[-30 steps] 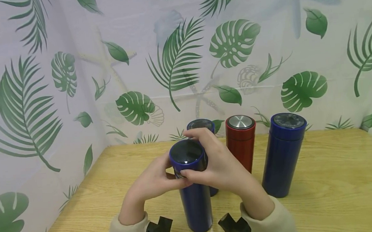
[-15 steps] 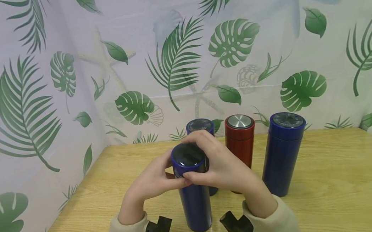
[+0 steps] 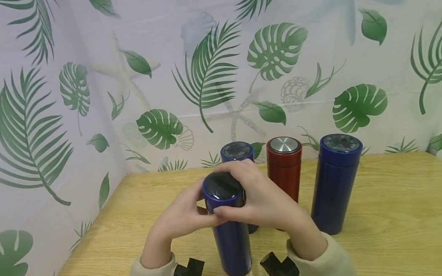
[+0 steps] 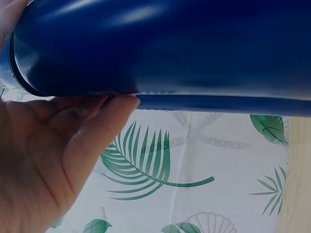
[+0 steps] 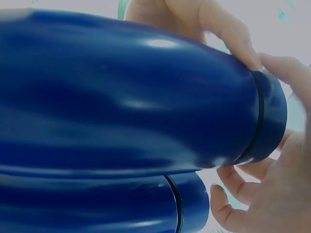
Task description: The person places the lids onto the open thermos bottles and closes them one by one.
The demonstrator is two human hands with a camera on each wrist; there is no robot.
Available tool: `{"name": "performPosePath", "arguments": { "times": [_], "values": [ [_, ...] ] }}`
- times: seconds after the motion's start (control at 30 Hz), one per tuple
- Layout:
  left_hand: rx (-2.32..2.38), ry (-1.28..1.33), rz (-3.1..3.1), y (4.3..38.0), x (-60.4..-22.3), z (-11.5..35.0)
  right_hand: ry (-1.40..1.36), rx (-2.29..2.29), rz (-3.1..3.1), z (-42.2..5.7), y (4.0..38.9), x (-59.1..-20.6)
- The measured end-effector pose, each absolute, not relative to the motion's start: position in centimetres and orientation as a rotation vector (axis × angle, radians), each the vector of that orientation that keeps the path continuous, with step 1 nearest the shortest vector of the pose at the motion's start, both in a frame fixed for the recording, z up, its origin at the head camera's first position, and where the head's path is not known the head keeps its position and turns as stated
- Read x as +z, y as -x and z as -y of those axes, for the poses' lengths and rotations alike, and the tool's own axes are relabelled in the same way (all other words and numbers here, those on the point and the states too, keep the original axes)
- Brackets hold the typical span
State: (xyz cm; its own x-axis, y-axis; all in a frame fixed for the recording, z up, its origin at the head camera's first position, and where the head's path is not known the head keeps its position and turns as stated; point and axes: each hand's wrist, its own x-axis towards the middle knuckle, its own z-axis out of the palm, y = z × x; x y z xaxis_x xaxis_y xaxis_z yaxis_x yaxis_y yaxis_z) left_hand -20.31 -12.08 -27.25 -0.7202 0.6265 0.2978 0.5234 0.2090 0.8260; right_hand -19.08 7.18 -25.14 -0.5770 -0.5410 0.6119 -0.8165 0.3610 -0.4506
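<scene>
A blue vacuum flask (image 3: 232,249) stands upright on the wood-grain table, in front of me. My left hand (image 3: 181,214) grips its body near the top, thumb in front; the left wrist view shows those fingers along the blue side. Round the flask's lid (image 3: 222,186), blue-rimmed with a glossy black top, curl the thumb and fingers of my right hand (image 3: 262,194). A narrow dark seam separates lid and body (image 5: 136,97) in the right wrist view. The far fingers of both hands are partly hidden behind the flask in the head view.
Close behind the held flask is a second blue flask (image 3: 237,150), mostly covered by my hands. A red flask (image 3: 285,172) with a silver top and another blue flask (image 3: 336,186) stand to the right. Leaf-printed cloth (image 3: 209,71) hangs behind the table (image 3: 400,211).
The lid has come down slightly on the flask, and its top now tilts differently. My right hand has turned a little with it; my left hand has kept its place.
</scene>
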Motion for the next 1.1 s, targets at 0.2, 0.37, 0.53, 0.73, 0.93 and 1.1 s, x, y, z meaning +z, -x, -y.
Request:
{"name": "performPosePath", "arguments": {
  "times": [0.2,0.37,0.53,0.73,0.93,1.1],
  "values": [
    [1.54,-1.147,-2.403,20.3,-27.2,11.8,-1.224,1.034,2.263,-7.3,19.0,-25.2],
    [1.55,-1.152,-2.4,20.3,-27.3,11.7,-1.064,0.988,2.315,-6.9,18.9,-25.3],
    [1.528,-1.177,-2.438,20.4,-27.4,11.8,-0.875,0.926,2.386,-6.1,18.7,-25.5],
    [1.517,-1.185,-2.449,20.4,-27.6,11.8,-1.153,1.067,2.288,-6.4,18.8,-25.5],
    [1.551,-1.144,-2.427,20.3,-27.4,11.6,-1.236,1.203,2.241,-6.8,18.6,-25.1],
    [1.511,-1.215,-2.489,20.3,-27.4,11.5,-1.014,1.063,2.304,-6.2,18.5,-25.3]
  ]
}}
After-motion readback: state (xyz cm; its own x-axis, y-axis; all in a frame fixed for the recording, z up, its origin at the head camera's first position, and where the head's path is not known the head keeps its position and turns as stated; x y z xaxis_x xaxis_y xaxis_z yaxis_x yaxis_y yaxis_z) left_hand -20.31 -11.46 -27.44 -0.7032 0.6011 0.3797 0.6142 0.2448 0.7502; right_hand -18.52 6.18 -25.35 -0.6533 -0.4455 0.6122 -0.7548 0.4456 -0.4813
